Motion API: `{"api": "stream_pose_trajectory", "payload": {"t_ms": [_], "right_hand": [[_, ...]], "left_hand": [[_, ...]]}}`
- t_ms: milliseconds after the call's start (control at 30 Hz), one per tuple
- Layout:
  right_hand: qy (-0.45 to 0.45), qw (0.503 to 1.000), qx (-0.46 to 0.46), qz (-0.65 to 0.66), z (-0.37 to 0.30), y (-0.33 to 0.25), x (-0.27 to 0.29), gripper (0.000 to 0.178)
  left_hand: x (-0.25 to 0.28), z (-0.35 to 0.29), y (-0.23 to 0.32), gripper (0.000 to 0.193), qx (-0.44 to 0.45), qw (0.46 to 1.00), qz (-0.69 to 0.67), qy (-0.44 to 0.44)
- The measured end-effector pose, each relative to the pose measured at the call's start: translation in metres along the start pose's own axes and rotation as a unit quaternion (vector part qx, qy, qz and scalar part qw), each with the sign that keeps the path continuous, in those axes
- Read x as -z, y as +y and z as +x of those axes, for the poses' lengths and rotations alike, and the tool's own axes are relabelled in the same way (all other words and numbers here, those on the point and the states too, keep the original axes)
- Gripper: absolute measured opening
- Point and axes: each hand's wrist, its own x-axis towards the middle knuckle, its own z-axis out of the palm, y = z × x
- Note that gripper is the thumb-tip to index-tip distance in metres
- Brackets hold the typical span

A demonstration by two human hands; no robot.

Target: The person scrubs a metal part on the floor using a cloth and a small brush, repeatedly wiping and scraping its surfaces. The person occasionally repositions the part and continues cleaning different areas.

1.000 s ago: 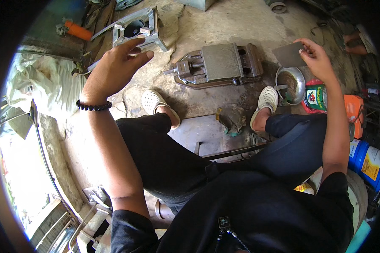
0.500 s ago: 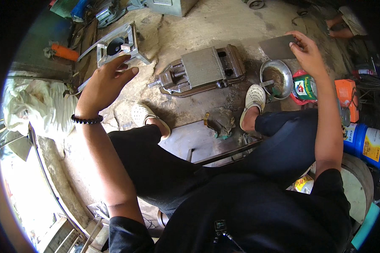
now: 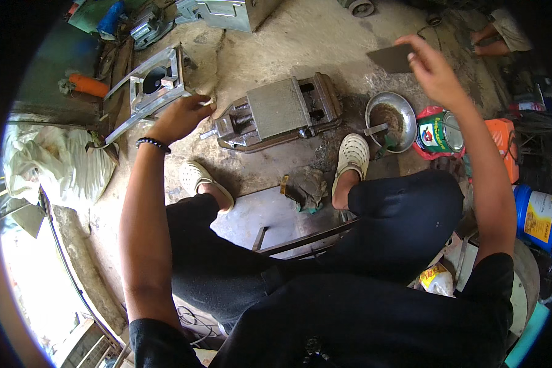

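Observation:
My right hand (image 3: pixel 434 72) pinches a thin, dark rectangular sheet (image 3: pixel 391 59) by its edge, above the floor beyond the metal bowl. My left hand (image 3: pixel 181 118), with a dark bead bracelet at the wrist, hovers near the screw end of a heavy machine vise (image 3: pixel 325 104). Its thumb and forefinger are slightly apart, and nothing shows between them. The vise lies on the floor in front of my feet, and a flat grey plate-like surface (image 3: pixel 279 109) covers its middle. Right of the vise stands a round metal bowl (image 3: pixel 405 146) with brownish contents and a tool resting on its rim.
A metal frame stand (image 3: pixel 176 67) sits at the left, beside an orange cylinder (image 3: pixel 89 84) and white sacking (image 3: pixel 61 162). A green can (image 3: pixel 432 136), an orange box (image 3: pixel 503 138) and a blue bucket (image 3: pixel 521 202) line the right. A crumpled cloth (image 3: pixel 308 187) lies between my shoes.
The view has shifted, so the vise and bowl sit farther left. My left hand has come nearer the vise's screw end, its fingers closer together. My right hand still holds the dark sheet.

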Motion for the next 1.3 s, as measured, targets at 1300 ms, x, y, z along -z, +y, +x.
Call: {"api": "stream_pose_trajectory", "payload": {"t_ms": [1300], "right_hand": [[-0.022,0.993,-0.112,0.006,-0.061,0.132,-0.297,0.072]], "left_hand": [[-0.261,0.164,-0.127,0.056,0.439,0.809,-0.018,0.391]]}}
